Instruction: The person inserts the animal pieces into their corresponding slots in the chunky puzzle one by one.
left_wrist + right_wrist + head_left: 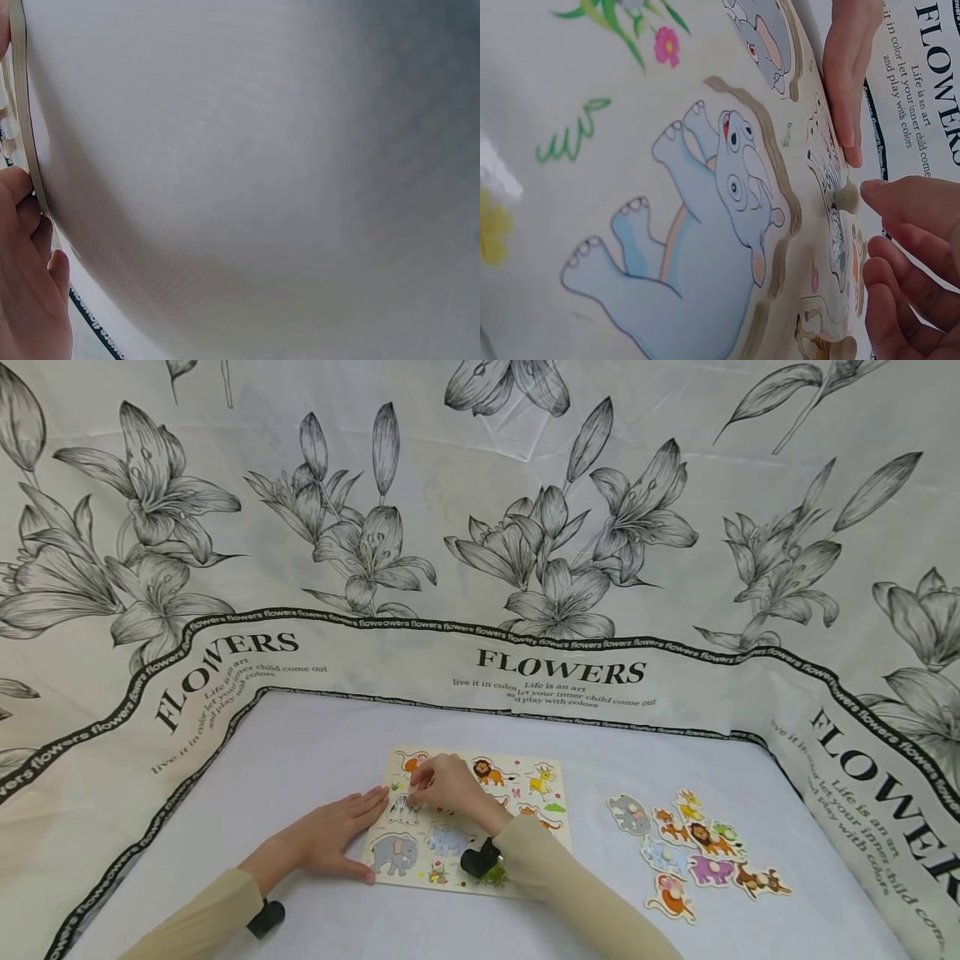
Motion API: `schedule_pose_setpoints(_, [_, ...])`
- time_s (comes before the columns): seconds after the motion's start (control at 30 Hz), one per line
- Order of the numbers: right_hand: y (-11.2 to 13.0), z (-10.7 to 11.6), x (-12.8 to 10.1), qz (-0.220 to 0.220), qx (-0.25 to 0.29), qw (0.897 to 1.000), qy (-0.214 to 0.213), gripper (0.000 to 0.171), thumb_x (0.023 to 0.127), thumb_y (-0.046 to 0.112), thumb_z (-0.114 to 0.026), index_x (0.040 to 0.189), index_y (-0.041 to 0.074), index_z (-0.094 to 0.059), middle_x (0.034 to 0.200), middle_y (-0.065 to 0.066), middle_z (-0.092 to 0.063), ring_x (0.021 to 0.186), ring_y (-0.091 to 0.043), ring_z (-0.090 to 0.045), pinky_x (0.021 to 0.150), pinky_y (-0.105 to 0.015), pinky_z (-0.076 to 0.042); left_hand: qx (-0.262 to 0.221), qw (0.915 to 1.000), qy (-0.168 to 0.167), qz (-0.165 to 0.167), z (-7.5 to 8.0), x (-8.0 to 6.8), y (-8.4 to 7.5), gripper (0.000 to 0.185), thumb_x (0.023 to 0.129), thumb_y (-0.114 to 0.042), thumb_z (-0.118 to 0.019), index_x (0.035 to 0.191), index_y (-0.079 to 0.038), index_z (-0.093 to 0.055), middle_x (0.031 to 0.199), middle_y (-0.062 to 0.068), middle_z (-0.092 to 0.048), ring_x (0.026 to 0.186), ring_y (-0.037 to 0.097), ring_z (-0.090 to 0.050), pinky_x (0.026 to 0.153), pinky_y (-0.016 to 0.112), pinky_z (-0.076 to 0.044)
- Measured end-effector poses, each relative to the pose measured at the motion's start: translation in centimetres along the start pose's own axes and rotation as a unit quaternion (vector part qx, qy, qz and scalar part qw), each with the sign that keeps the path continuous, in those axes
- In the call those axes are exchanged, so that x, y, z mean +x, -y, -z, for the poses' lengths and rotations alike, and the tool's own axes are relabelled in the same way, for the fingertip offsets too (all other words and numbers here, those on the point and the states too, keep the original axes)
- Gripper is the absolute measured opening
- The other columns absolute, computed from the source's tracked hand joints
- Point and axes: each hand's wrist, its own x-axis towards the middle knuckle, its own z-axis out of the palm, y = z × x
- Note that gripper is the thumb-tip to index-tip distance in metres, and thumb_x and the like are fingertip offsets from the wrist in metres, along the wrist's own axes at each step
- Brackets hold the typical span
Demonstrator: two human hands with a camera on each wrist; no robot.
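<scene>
A wooden animal puzzle board (pixel 480 883) lies flat on the white cloth. My right hand (pixel 447 787) is over its upper left part, beside the zebra piece (pixel 403 810). In the right wrist view the zebra's round knob (pixel 846 199) stands up right by the thumb tip, while the other fingers are loosely bent and apart from it. My left hand (pixel 333 833) rests at the board's left edge with fingers extended, the fingertips touching the edge (pixel 30 150) in the left wrist view. The right hand and forearm hide part of the board.
Several loose knobbed animal pieces lie in a cluster right of the board, among them a grey elephant (pixel 628 814), a lion (pixel 712 839), a purple hippo (pixel 711 870) and a red-orange monkey (pixel 671 897). A flower-printed cloth (pixel 562 668) rises behind and around the table.
</scene>
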Motion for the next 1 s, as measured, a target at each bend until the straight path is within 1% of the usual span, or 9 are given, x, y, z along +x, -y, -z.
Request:
schedule_pose_setpoints(0.17, [-0.1,0.8,-0.4,0.008,-0.018,1.0,-0.015,0.011,0.08,0.018,-0.078,0.087,0.01,-0.074,0.079,-0.001,-0.071,0.062,-0.003,-0.058,0.054,-0.016,-0.048,-0.003,1.0,-0.001,-0.001,0.0,0.0,0.0,0.107,0.076,-0.075,-0.056,0.149,-0.001,-0.03,0.159,0.014,-0.025,0.146,0.03,-0.027,0.117,0.046,-0.032])
schedule_pose_setpoints(0.27, [-0.3,1.3,-0.6,0.01,-0.016,1.0,-0.023,0.011,0.081,0.016,-0.077,0.089,0.009,-0.074,0.081,-0.002,-0.072,0.066,-0.007,-0.061,0.058,-0.017,-0.049,-0.002,1.0,-0.003,-0.003,-0.1,0.0,0.0,0.107,0.076,-0.075,-0.056,0.149,-0.001,-0.03,0.158,0.014,-0.025,0.145,0.03,-0.028,0.117,0.046,-0.031])
schedule_pose_setpoints(0.37, [-0.7,1.8,-0.8,0.004,-0.006,1.0,-0.028,0.011,0.081,0.015,-0.077,0.089,0.008,-0.074,0.08,-0.002,-0.07,0.066,-0.007,-0.06,0.058,-0.018,-0.049,0.0,1.0,-0.004,-0.002,-0.1,0.0,0.0,0.108,0.076,-0.076,-0.056,0.149,-0.001,-0.03,0.158,0.015,-0.025,0.145,0.03,-0.028,0.117,0.046,-0.031])
schedule_pose_setpoints(0.5, [-1.2,2.5,-1.1,-0.004,-0.002,1.0,-0.031,0.01,0.082,0.014,-0.076,0.09,0.009,-0.074,0.078,-0.001,-0.069,0.063,-0.005,-0.056,0.055,-0.018,-0.047,0.002,1.0,-0.003,0.002,0.0,0.1,-0.1,0.108,0.076,-0.076,-0.055,0.149,0.0,-0.029,0.159,0.015,-0.025,0.146,0.03,-0.027,0.117,0.046,-0.03])
schedule_pose_setpoints(0.67, [-1.7,3.3,-1.7,-0.003,-0.015,0.999,-0.039,0.011,0.081,0.015,-0.076,0.09,0.009,-0.074,0.078,0.0,-0.069,0.062,-0.005,-0.056,0.055,-0.018,-0.047,0.0,1.0,-0.001,0.005,0.0,0.0,-0.2,0.108,0.076,-0.076,-0.055,0.149,0.0,-0.029,0.159,0.015,-0.024,0.146,0.03,-0.026,0.117,0.047,-0.03])
schedule_pose_setpoints(0.9, [-2.2,4.4,-2.4,-0.019,-0.021,0.999,-0.045,0.013,0.082,0.015,-0.076,0.093,0.008,-0.074,0.08,0.0,-0.068,0.063,-0.008,-0.056,0.052,-0.02,-0.046,0.005,1.0,-0.006,0.002,0.1,-0.1,-0.4,0.108,0.076,-0.076,-0.056,0.149,0.0,-0.03,0.158,0.015,-0.025,0.145,0.03,-0.028,0.117,0.047,-0.031])
schedule_pose_setpoints(1.0, [-2.5,4.9,-2.6,-0.021,-0.033,0.998,-0.05,0.012,0.082,0.016,-0.075,0.092,0.01,-0.074,0.08,0.001,-0.068,0.065,-0.007,-0.057,0.055,-0.02,-0.047,0.009,0.9999,-0.005,0.003,0.1,-0.1,-0.4,0.109,0.076,-0.076,-0.055,0.149,0.0,-0.03,0.159,0.015,-0.025,0.145,0.03,-0.028,0.117,0.046,-0.031])
